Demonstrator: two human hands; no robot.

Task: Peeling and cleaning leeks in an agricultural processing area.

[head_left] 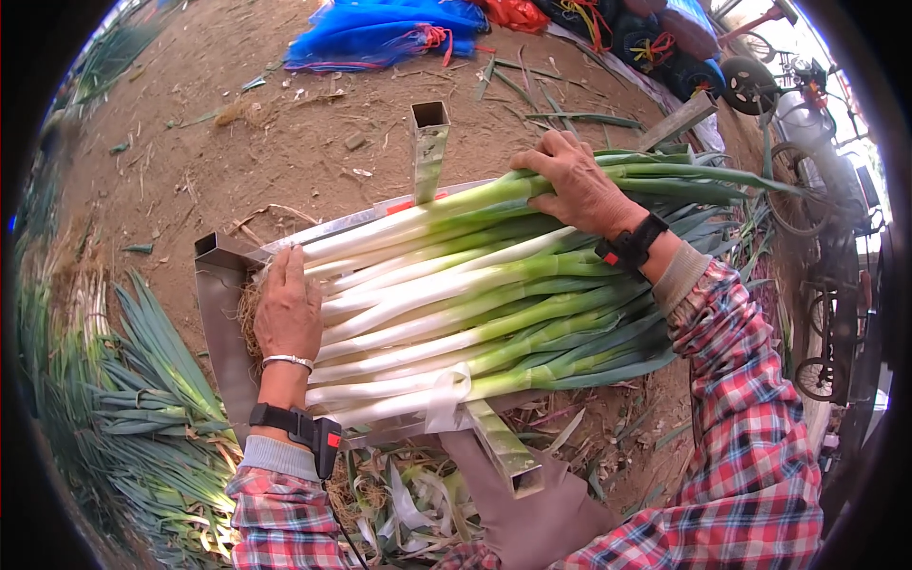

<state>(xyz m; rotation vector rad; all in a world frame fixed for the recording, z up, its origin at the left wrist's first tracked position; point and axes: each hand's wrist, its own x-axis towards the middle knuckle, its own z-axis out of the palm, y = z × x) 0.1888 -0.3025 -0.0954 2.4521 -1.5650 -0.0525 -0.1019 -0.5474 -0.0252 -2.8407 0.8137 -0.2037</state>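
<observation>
A row of large green onions (475, 328) lies side by side across a metal rack (223, 328), white root ends to the left, green leaves to the right. My left hand (288, 313) rests flat over the white ends beside the roots, fingers stretched and together. At the far side, my right hand (581, 185) is wrapped round the green part of the farthest onions, its thumb toward me. A square metal post (429, 152) rises beyond the onions, and another post (508, 451) sticks out on the near side. A pale strip (448, 399) lies over the nearest onions by that post.
Loose green onions (157, 399) are heaped on the ground at left. Blue netting (380, 33) lies at the far side, with filled bags (655, 43) to its right. Peeled leaves and skins (418, 503) litter the soil below the rack. Wheeled vehicles (807, 190) stand at right.
</observation>
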